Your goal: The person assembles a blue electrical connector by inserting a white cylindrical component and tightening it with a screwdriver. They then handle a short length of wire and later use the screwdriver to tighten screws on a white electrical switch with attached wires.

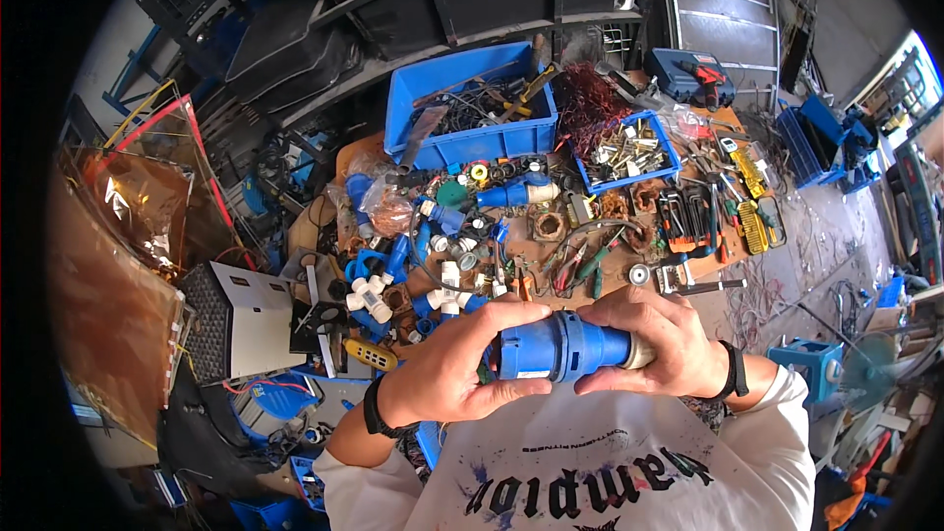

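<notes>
A blue industrial power plug (566,348) with a flanged collar at its middle and a pale cap at its right end lies level between my two hands, close to my chest. My left hand (444,366) is closed round its left end, thumb below and fingers above. At the other end my right hand (678,346) grips the blue barrel and the pale cap. Beyond my hands, white and blue plastic connectors (372,299) lie heaped on the table. Green-handled pliers (588,265) lie just past the plug.
A large blue crate (470,145) of cables and tools stands at the back. Right of it is a shallow blue tray (629,159) of metal parts. A red drill (706,79) rests by a blue case. Hex keys (685,216) and a yellow multimeter (371,354) are also out.
</notes>
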Demonstrator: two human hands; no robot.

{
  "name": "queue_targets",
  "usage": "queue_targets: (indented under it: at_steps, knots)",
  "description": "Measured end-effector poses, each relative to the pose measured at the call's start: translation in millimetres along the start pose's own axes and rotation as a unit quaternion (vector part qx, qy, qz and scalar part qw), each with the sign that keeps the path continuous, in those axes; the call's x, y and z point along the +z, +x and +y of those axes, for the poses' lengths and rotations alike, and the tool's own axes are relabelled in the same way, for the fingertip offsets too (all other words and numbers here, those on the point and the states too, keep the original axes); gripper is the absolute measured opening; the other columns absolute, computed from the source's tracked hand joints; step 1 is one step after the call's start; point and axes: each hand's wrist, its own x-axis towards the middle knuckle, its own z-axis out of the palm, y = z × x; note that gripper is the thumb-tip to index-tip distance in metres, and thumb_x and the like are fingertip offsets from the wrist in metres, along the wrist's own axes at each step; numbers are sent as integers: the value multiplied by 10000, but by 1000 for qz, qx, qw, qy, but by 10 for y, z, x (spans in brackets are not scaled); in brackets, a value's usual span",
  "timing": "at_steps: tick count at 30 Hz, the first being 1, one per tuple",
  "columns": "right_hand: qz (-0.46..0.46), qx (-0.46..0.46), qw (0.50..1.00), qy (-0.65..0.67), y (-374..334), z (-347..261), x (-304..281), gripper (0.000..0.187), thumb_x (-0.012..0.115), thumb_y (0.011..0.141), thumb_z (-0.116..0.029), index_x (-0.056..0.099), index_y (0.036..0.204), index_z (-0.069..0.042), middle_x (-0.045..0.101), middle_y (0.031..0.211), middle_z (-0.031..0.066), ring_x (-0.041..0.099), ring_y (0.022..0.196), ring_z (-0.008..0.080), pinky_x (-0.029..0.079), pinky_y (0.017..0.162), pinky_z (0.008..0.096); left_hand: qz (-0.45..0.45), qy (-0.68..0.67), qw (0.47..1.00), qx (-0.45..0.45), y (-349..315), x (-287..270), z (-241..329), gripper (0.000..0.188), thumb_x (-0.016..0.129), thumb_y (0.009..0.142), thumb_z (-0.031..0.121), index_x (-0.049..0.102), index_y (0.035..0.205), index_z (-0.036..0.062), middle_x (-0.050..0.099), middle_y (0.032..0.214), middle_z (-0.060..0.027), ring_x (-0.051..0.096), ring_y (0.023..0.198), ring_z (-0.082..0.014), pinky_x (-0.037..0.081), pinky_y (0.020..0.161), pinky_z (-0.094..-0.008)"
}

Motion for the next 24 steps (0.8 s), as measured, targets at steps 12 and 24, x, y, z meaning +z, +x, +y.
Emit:
queue_targets:
  at_steps: [12,24]
  knots:
    - [-15,118,979,167,-22,70,-16,530,836,683,-216,591,1090,18,669,1012,147,678,883,267,538,789,335,-3,25,999,48,34,17,-139,698,823,692,181,451,1261,22,588,1111,-189,632,935,-335,524,768,-386]
    - [-24,90,995,48,31,180,1,540,861,628,-198,615,1070,-9,662,962,131,659,844,259,528,747,346,-6,84,991,-107,210,-17,-43,518,799,678,155,515,1096,39,631,970,-140,643,837,-320,507,710,-365]
